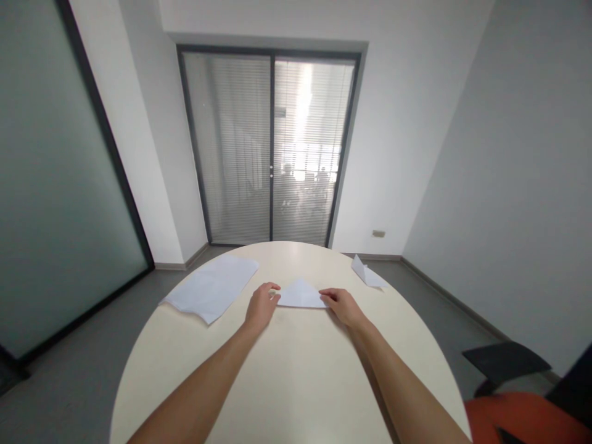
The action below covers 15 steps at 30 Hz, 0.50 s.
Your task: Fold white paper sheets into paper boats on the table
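Note:
A white sheet of paper folded into a triangle [301,294] lies on the round cream table [296,376], its peak pointing away from me and its long straight edge toward me. My left hand [262,305] pinches the left corner between thumb and fingers. At the opposite corner, my right hand [343,305] has its thumb and fingers closed on the paper. Both corners are partly hidden by the fingers.
Left of my hands lies larger white paper [213,285], slightly curled at its near edge. A folded white paper piece [367,274] stands near the table's right rim. An orange-seated chair [522,416] with a black armrest is at lower right.

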### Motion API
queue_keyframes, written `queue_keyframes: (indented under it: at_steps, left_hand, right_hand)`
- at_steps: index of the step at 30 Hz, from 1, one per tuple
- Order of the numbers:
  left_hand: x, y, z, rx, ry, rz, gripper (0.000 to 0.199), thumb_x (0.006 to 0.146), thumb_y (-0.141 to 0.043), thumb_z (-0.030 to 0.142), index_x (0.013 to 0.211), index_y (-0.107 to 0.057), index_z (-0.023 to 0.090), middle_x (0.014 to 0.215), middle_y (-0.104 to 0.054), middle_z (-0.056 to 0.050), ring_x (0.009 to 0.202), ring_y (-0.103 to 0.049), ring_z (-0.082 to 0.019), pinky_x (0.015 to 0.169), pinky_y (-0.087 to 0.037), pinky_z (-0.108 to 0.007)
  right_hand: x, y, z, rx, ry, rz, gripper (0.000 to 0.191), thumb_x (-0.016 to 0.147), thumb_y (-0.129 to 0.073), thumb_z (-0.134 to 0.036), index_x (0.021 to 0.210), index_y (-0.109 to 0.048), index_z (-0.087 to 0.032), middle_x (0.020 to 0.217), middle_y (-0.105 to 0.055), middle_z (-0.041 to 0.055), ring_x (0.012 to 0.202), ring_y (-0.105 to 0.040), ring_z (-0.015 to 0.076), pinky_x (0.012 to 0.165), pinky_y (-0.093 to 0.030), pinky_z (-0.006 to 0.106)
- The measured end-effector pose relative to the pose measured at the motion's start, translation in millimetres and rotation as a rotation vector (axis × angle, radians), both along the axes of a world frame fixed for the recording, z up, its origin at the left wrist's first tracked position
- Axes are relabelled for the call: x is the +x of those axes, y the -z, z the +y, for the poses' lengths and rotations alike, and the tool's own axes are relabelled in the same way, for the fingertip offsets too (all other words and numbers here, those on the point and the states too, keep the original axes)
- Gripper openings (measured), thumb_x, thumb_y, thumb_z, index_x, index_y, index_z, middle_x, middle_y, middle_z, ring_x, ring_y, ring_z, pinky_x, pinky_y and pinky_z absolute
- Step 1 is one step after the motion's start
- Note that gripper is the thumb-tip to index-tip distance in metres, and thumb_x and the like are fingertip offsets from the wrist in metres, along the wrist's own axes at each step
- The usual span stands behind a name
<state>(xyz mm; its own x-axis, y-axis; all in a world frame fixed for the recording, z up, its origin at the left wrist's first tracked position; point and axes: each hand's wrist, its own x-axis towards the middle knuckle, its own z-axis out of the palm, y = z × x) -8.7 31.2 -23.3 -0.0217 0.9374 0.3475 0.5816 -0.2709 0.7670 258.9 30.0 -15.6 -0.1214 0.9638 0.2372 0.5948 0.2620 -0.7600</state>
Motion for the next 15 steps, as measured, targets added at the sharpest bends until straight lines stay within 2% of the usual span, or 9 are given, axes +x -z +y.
queue_keyframes:
  at_steps: [5,9,15]
  left_hand:
    - [3,-3.4,-10,0.031,0.002,0.223,0.018,0.084,-0.063,0.011,0.098,-0.067,0.022,0.108,-0.067,-0.003,0.092,-0.065,-0.016,0.086,-0.046,-0.026]
    - [4,-7.2,-16,0.040,0.015,0.384,0.014,0.090,-0.058,0.017,0.098,-0.067,0.023,0.108,-0.066,-0.002,0.095,-0.065,-0.018,0.085,-0.045,-0.027]
    - [4,-14.3,-23,0.001,0.015,0.573,0.018,0.094,-0.052,0.025,0.098,-0.069,0.022,0.103,-0.065,-0.008,0.093,-0.063,-0.022,0.086,-0.045,-0.034]
  right_hand:
    - [2,9.3,4,0.020,0.075,0.072,0.044,0.076,-0.064,-0.030,0.117,-0.068,-0.015,0.115,-0.071,0.0124,0.079,-0.066,0.0197,0.075,-0.051,0.032]
    - [5,11.6,3,0.023,0.091,-0.022,0.040,0.077,-0.064,-0.030,0.114,-0.069,-0.015,0.109,-0.072,0.0106,0.084,-0.066,0.0203,0.078,-0.051,0.032]
    - [3,1.4,-3,0.057,0.112,-0.201,0.028,0.080,-0.063,-0.027,0.105,-0.072,-0.018,0.108,-0.072,0.0094,0.094,-0.065,0.0224,0.085,-0.047,0.033]
